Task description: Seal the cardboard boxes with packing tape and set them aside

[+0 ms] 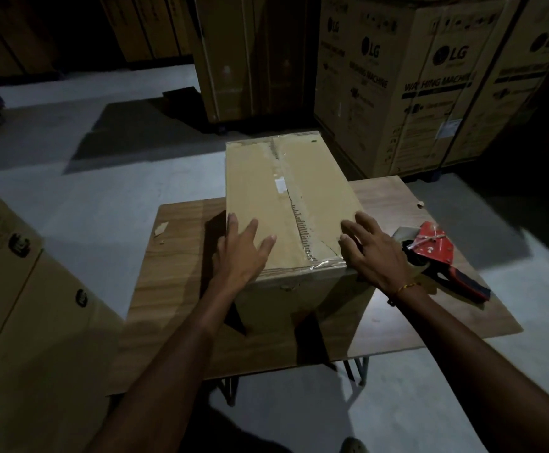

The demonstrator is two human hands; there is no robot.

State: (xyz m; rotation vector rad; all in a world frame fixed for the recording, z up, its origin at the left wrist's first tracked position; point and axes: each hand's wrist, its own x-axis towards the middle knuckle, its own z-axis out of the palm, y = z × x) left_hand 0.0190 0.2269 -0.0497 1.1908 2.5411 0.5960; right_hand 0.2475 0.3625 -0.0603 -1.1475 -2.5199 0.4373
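A brown cardboard box stands on a low wooden table, its flaps closed and a strip of clear tape running along the top seam. My left hand lies flat on the box's near left corner with straight fingers. At the near right corner, my right hand rests with its fingers spread over the top edge. A red tape dispenser lies on the table just right of my right hand, untouched.
Large LG washing machine cartons stand behind the table at right, with a taller carton at the back centre. Another carton lies on the floor at left. Small cardboard scraps sit on the table's left part. Grey floor surrounds the table.
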